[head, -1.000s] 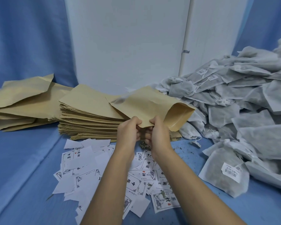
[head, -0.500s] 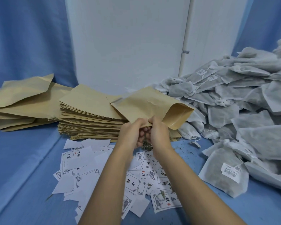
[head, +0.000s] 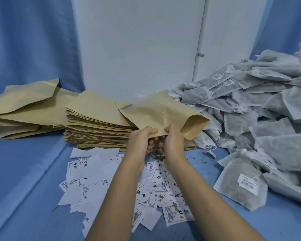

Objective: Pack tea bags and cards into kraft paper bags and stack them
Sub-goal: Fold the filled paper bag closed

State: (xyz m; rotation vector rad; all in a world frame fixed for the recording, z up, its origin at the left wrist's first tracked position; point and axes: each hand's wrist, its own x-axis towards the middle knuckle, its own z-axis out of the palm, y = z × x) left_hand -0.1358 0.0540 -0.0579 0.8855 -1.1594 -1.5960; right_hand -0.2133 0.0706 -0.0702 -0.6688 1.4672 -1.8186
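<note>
I read 中国 on the cards strewn on the desk (tea bag label illegible). My left hand and right hand, side by side, pinch the kraft bag by its near edge, above them.

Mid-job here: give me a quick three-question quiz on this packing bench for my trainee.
1. True or false: the left hand and right hand both grip one kraft bag.
2. Fill in: the printed cards lie ___ the forearms.
3. Which pile sits on the person's right? A tea bags; B cards; C stacked kraft bags.
Key: 1 true; 2 under; 3 A.
</note>
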